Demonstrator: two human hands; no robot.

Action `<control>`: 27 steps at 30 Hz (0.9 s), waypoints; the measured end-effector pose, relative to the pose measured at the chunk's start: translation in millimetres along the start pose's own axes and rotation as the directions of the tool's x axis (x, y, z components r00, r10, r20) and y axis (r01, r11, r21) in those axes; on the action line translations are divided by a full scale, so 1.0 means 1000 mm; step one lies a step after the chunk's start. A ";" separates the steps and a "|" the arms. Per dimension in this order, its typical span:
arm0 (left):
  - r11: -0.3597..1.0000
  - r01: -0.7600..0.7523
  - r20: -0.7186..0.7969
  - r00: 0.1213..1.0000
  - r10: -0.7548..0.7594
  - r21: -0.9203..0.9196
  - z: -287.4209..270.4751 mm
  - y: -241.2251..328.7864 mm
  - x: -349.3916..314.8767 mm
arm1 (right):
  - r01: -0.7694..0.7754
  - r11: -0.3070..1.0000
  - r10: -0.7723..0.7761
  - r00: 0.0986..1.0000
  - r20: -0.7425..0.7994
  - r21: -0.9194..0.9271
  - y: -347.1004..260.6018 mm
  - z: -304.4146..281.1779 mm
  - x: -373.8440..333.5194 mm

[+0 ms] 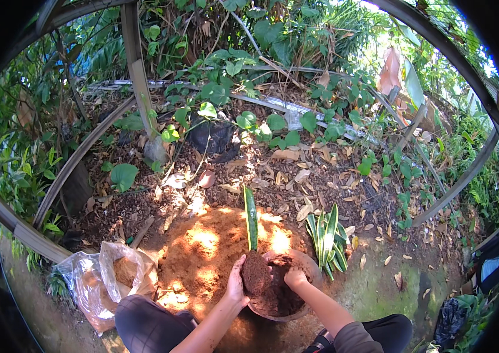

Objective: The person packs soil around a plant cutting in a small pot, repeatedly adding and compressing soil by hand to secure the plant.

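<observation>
A single upright snake plant leaf (250, 217), green with yellow edges, rises from a rounded dark-brown mass of soil (256, 272). Whether a small pot lies under that soil I cannot tell. My left hand (236, 283) is closed around its left side, holding it tilted over the rim of a wide round bowl (314, 273). Dark loose soil (282, 297) fills much of the bowl. My right hand (295, 276) is inside the bowl at its right, curled into the soil, with the fingertips hidden.
Behind the bowl spreads a mound of orange-brown earth (193, 247). More snake plant leaves (327, 238) lie right of it. A clear plastic bag (87, 282) with brown material stands at the left. Curved frame bars (137, 76), dry leaves and green vines surround the spot.
</observation>
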State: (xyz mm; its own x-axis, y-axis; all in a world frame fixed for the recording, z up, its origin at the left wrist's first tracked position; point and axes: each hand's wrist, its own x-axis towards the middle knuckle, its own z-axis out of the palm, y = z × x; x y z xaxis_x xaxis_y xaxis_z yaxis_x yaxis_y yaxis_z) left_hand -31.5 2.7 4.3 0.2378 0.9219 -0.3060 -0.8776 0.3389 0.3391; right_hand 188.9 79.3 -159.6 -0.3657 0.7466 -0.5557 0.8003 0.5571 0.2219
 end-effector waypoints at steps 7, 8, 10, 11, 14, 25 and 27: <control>1.000 -0.014 0.000 1.000 0.014 -0.009 -0.005 0.002 0.004 | -0.080 0.986 0.083 0.996 -0.017 0.149 -0.002 -0.020 -0.010; 1.000 -0.024 0.010 1.000 0.024 0.008 -0.006 0.002 0.003 | -0.093 0.971 0.100 0.995 -0.022 0.219 0.003 -0.026 -0.012; 0.999 -0.038 0.006 0.999 0.038 0.027 -0.007 0.003 0.003 | -0.141 0.933 0.149 0.989 0.003 0.330 0.015 -0.040 -0.016; 0.999 -0.042 -0.006 0.999 0.042 0.030 -0.008 0.003 0.003 | -0.107 0.910 0.127 0.992 -0.023 0.401 0.022 -0.046 -0.017; 0.999 -0.037 -0.010 0.999 0.037 0.011 -0.008 0.003 0.003 | 0.006 0.797 0.059 0.995 -0.087 0.604 0.040 -0.059 -0.020; 0.999 -0.030 -0.032 0.999 0.030 0.018 -0.007 0.002 0.002 | -0.175 0.237 0.129 0.981 0.148 0.956 0.005 -0.016 0.040; 0.999 -0.021 -0.097 0.995 0.025 0.045 -0.006 0.001 0.002 | -0.161 0.379 0.296 0.954 0.045 0.911 -0.010 0.009 0.061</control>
State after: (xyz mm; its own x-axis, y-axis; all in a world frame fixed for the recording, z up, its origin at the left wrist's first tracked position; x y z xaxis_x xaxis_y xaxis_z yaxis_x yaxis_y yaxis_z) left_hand -34.6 3.8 -1.7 0.1744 0.9075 -0.3822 -0.8628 0.3279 0.3848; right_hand 163.0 116.4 -203.3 -0.0905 0.8609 -0.5006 0.7952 -0.2402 -0.5568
